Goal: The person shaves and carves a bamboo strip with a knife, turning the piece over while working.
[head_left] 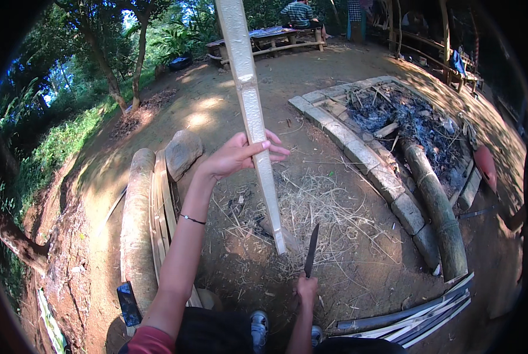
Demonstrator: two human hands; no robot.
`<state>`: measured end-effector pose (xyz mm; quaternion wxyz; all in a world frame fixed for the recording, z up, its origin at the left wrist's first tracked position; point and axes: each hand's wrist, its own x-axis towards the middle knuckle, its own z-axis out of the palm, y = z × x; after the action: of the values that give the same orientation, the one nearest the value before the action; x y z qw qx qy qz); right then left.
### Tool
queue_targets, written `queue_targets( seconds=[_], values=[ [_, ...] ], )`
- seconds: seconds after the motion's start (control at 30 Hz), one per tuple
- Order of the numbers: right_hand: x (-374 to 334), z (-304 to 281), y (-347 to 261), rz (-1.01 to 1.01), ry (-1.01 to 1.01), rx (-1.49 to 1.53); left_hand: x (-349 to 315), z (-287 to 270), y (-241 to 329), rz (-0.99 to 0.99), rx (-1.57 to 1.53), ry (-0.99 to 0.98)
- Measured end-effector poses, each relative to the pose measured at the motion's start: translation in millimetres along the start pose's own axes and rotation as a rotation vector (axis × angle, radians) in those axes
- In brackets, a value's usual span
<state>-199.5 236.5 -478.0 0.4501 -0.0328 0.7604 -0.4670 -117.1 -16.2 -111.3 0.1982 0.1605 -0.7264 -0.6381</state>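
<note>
A long split bamboo slat (253,109), pale inner face toward me, stands tilted, its top running out of the upper edge. My left hand (240,156) holds it about midway, thumb across the front and the other fingers loosely extended behind. The slat's lower end is near a small block (293,242) on the ground; I cannot tell whether they touch. In my right hand (306,288), closed round the handle, is a knife (313,251) with a dark blade pointing up and away. The blade is apart from the slat, just right of its lower end.
Pale shavings (329,215) litter the ground. To the left lie a thick log (139,221), bamboo strips (159,200) and a boulder (183,153). At right are a brick-edged fire pit (358,147), a bamboo pole (432,200) and bundled strips (417,315). A person (300,15) sits beyond.
</note>
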Motion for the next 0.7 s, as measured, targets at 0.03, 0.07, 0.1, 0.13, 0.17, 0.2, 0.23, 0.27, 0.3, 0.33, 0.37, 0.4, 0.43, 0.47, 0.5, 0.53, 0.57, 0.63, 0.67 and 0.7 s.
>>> queue_targets(
  seconds=[0.03,0.07,0.1,0.13,0.17,0.2,0.23,0.27,0.3,0.33,0.37,0.4,0.43,0.47,0.5,0.53,0.57,0.63,0.67,0.7],
  values=[
    [7.5,-10.1,-1.8,-0.02,-0.003,0.093,7.8,2.6,-4.8,0.018,-0.049,-0.022],
    [3.3,-15.4,-11.4,-0.037,-0.031,0.161,7.0,1.6,-9.1,0.019,-0.082,-0.014],
    [-2.0,-23.3,-20.0,-0.054,-0.059,0.23,6.5,0.5,-12.9,0.022,-0.114,-0.007],
    [-12.3,-31.3,-32.8,-0.069,-0.082,0.298,7.3,-0.5,-17.9,0.025,-0.152,-0.005],
    [-21.6,-36.3,-46.7,-0.07,-0.03,0.3,8.9,-0.6,-24.0,0.034,-0.197,0.047],
    [-28.3,-41.5,-59.0,-0.104,-0.03,0.336,11.3,-2.7,-28.2,0.062,-0.205,0.07],
    [-34.5,-49.5,-69.1,-0.136,-0.027,0.372,14.0,-2.6,-30.2,0.089,-0.216,0.092],
    [-40.6,-55.4,-77.8,-0.166,-0.028,0.408,15.5,-2.7,-32.5,0.113,-0.225,0.118],
    [-46.9,-60.3,-85.3,-0.171,-0.003,0.422,16.6,-1.8,-35.8,0.12,-0.23,0.137],
    [-53.2,-64.9,-90.8,-0.182,0.006,0.433,18.0,-2.3,-36.9,0.129,-0.228,0.157],
    [-58.7,-69.5,-95.2,-0.194,0.014,0.443,18.1,-3.8,-37.8,0.138,-0.226,0.178],
    [-60.9,-72.6,-97.7,-0.205,0.022,0.454,17.3,-6.1,-38.6,0.147,-0.237,0.19],
    [-61.3,-76.8,-98.7,-0.185,0.017,0.472,19.2,-7.1,-39.9,0.158,-0.25,0.196],
    [-63.3,-77.9,-99.0,-0.185,0.014,0.478,20.1,-8.5,-41.2,0.169,-0.263,0.202],
    [-65.7,-78.4,-98.7,-0.185,0.01,0.484,19.5,-10.8,-42.4,0.165,-0.259,0.213],
    [-68.3,-78.4,-100.0,-0.185,0.007,0.49,18.7,-12.8,-42.3,0.16,-0.255,0.223],
    [-70.1,-77.9,-101.1,-0.189,0.012,0.476,18.2,-14.3,-42.3,0.155,-0.251,0.235],
    [-74.6,-76.0,-103.3,-0.191,0.02,0.447,17.7,-15.7,-44.2,0.167,-0.261,0.247],
    [-77.1,-74.8,-105.1,-0.201,0.011,0.451,17.1,-16.7,-45.6,0.171,-0.266,0.254],
    [-79.2,-73.7,-108.4,-0.211,0.002,0.454,17.4,-17.9,-46.4,0.173,-0.262,0.257]
  ],
)
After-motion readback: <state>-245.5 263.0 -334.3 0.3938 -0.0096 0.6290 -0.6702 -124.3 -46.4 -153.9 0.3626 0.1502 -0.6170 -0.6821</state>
